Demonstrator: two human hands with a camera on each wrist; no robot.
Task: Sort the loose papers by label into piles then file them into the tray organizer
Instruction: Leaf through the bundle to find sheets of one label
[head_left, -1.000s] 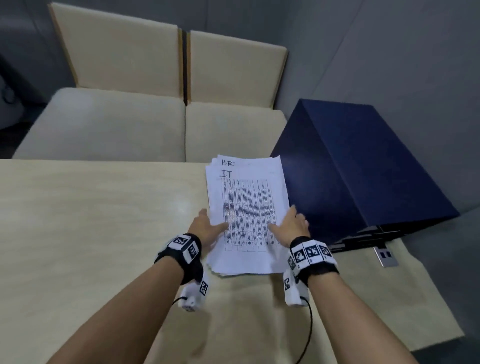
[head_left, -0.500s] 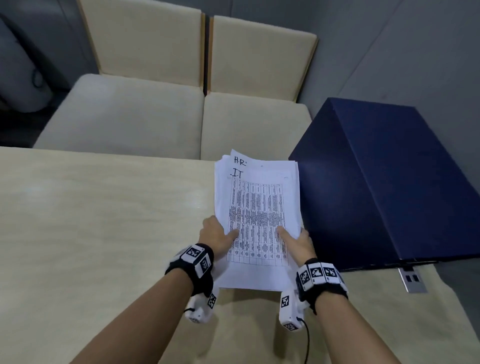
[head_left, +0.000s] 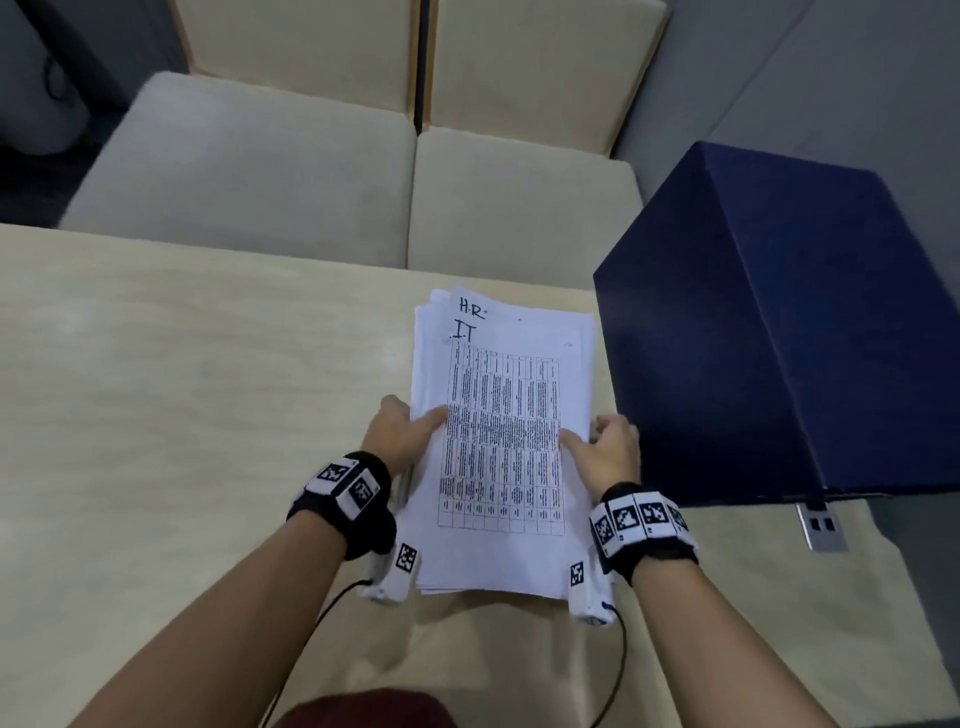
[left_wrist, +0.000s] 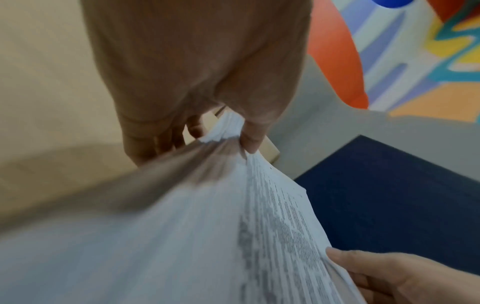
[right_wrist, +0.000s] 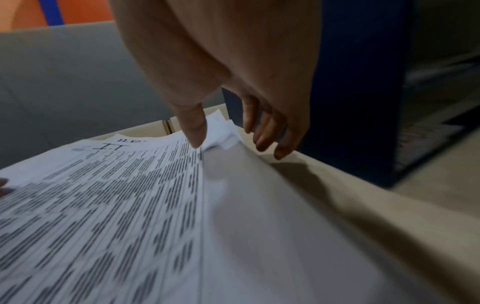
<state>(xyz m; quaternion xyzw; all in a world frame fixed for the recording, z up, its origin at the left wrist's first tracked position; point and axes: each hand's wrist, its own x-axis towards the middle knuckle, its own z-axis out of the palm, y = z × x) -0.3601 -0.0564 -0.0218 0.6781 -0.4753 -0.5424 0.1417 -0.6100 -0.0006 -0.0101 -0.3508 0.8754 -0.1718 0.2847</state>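
A thick stack of printed papers (head_left: 519, 364) lies lengthwise in the middle of the table, its near end raised. The top sheet is hand-labelled "I.T"; the sheet under it shows "H.R". My left hand (head_left: 402, 434) grips the stack's left edge, thumb on top and fingers underneath, as the left wrist view shows on the stack (left_wrist: 233, 226). My right hand (head_left: 605, 449) holds the right edge of the stack (right_wrist: 130, 195), thumb pressing the top sheet while the fingers (right_wrist: 270, 133) curl down past the edge. A dark blue tray organizer (head_left: 779, 338) stands just to the right.
The beige table (head_left: 182, 389) stretches away to the left. Two cream chairs (head_left: 311, 171) stand behind its far edge. A small silver socket plate (head_left: 823, 527) sits by the organizer's near corner. A grey wall rises at the right.
Both hands have stayed at the sides of the stack. The right thumb has shifted nearer the right edge, and the sheets sit a little more squared.
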